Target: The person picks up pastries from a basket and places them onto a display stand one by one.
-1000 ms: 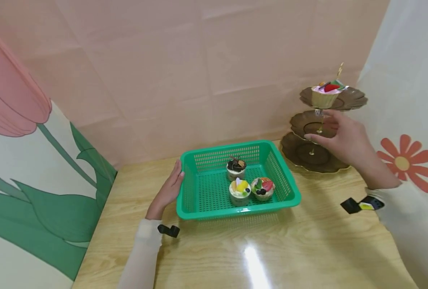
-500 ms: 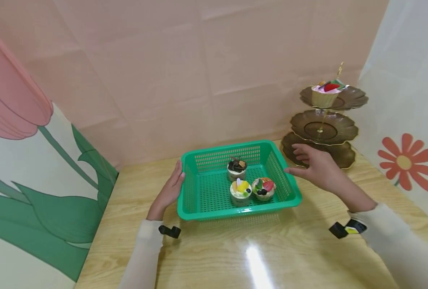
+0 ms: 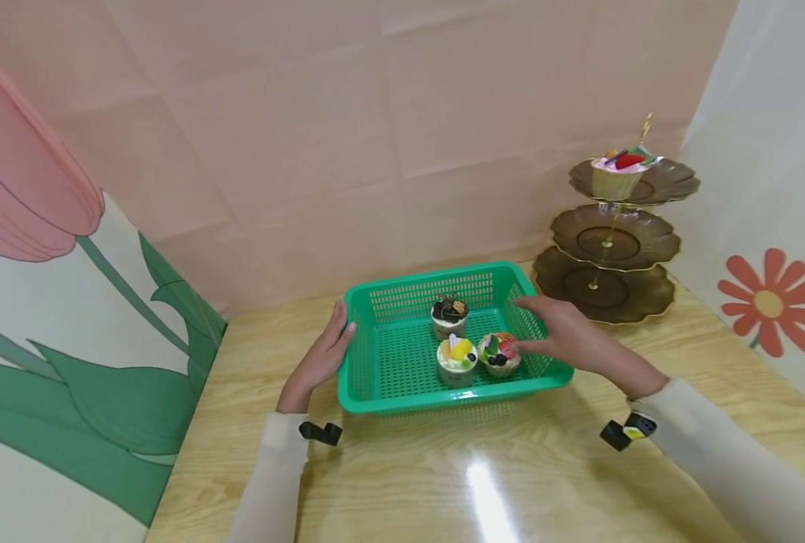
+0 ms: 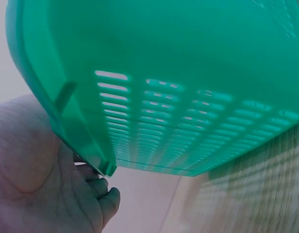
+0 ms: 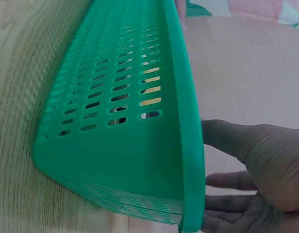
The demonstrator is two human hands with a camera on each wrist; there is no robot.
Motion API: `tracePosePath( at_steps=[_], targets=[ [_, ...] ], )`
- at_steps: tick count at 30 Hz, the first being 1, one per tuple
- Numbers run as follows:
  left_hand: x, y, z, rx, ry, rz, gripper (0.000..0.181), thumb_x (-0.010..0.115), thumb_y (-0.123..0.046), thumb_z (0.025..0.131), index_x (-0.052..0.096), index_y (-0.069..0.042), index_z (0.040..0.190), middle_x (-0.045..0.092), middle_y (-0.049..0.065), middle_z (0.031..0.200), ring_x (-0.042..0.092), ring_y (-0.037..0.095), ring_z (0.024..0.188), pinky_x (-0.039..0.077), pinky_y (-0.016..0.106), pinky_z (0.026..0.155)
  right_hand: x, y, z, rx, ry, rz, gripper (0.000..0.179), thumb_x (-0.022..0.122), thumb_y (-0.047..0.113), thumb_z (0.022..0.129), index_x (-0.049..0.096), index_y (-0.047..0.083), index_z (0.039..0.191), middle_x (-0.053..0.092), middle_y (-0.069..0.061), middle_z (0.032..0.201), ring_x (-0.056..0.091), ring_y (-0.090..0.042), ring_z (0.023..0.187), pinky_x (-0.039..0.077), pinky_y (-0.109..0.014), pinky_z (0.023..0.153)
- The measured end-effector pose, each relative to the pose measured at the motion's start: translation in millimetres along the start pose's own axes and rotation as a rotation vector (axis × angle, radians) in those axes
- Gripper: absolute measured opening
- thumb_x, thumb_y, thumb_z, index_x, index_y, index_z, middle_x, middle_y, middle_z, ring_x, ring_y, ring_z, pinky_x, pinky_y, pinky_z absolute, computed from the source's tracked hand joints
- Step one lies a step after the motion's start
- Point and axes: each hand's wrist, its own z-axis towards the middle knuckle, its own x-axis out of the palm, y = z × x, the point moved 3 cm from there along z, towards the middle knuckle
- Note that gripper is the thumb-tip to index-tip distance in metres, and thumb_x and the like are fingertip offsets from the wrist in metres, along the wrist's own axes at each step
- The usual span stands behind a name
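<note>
A green plastic basket (image 3: 412,283) holds a chocolate-topped cupcake (image 3: 449,311), one with yellow fruit (image 3: 456,353) and one with strawberry and dark berries (image 3: 496,356). My left hand (image 3: 322,360) rests along the basket's left rim with its fingers extended; the left wrist view shows the palm against the rim. Over the basket's right side reaches my right hand (image 3: 572,335), thumb and fingers spread apart, the thumb tip at the strawberry cupcake. In the right wrist view that hand (image 5: 273,167) is partly hidden behind the rim (image 5: 192,145).
Right of the basket stands a three-tier brown cake stand (image 3: 606,298) with gold edges. A pink-topped cupcake (image 3: 616,182) sits on its top tier. The wooden table (image 3: 402,483) meets a pink backdrop (image 3: 293,188) behind.
My right hand has moved from the stand's top and middle tiers leftward and down to over the basket. The left hand stays at the left rim.
</note>
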Motion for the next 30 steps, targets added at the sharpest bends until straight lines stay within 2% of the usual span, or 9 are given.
tracePosePath(
  at_steps=[3,9,15,17,22,26,30],
  targets=[
    [0.6,-2.4,-0.2,0.011,0.020,0.007,0.068,0.028,-0.039,0.113,-0.003,-0.002,0.161,-0.017,0.006,0.168,-0.012,0.030,0.155,0.002,0.057,0.122,6.1,0.5,4.9,-0.039,0.063,-0.016,0.075,0.087,0.027,0.083,0.053,-0.010,0.139,0.057,-0.029,0.136,0.055,-0.047,0.125,0.046,-0.061,0.100],
    [2.5,-3.7,-0.5,-0.007,0.028,0.023,0.066,0.027,-0.035,0.113,-0.006,-0.003,0.161,-0.017,0.006,0.168,-0.014,0.026,0.154,0.001,0.055,0.123,17.1,0.9,11.3,-0.070,0.205,-0.082,0.081,0.088,0.028,0.081,0.051,-0.011,0.142,0.048,-0.032,0.145,0.045,-0.051,0.134,0.045,-0.060,0.103],
    [3.2,-3.7,0.2,-0.002,0.021,0.031,0.065,0.027,-0.033,0.114,-0.005,-0.002,0.161,-0.016,0.007,0.168,-0.011,0.029,0.155,0.004,0.054,0.123,22.3,1.3,16.3,-0.075,0.290,-0.173,0.090,0.091,0.030,0.077,0.047,-0.008,0.146,0.045,-0.030,0.148,0.045,-0.049,0.135,0.048,-0.057,0.099],
    [3.3,-3.9,0.3,-0.002,0.020,0.029,0.065,0.027,-0.034,0.114,-0.004,-0.003,0.161,-0.016,0.006,0.169,-0.011,0.026,0.155,0.003,0.052,0.123,23.8,2.0,17.4,-0.087,0.311,-0.198,0.090,0.092,0.028,0.076,0.047,-0.008,0.146,0.046,-0.030,0.148,0.046,-0.048,0.134,0.049,-0.056,0.098],
    [3.1,-2.8,0.5,0.002,0.017,0.035,0.064,0.026,-0.033,0.114,-0.003,-0.003,0.161,-0.015,0.006,0.169,-0.012,0.023,0.155,0.003,0.050,0.124,27.3,3.2,18.9,-0.140,0.331,-0.257,0.081,0.094,0.017,0.073,0.055,-0.007,0.139,0.053,-0.027,0.139,0.054,-0.045,0.126,0.053,-0.053,0.093],
    [2.5,-3.1,0.4,0.014,0.013,0.033,0.064,0.027,-0.033,0.114,-0.003,-0.002,0.161,-0.014,0.007,0.169,-0.011,0.027,0.155,0.003,0.052,0.123,29.3,4.1,19.7,-0.159,0.331,-0.292,0.076,0.095,0.012,0.070,0.059,-0.004,0.135,0.060,-0.022,0.131,0.061,-0.040,0.116,0.055,-0.051,0.087],
    [2.0,-2.3,0.0,0.011,0.012,0.030,0.065,0.026,-0.035,0.113,-0.002,-0.002,0.161,-0.014,0.006,0.169,-0.011,0.025,0.155,0.003,0.050,0.124,31.4,5.5,20.9,-0.195,0.320,-0.324,0.064,0.093,0.003,0.068,0.066,0.000,0.125,0.067,-0.013,0.115,0.065,-0.032,0.103,0.057,-0.048,0.080]
  ],
)
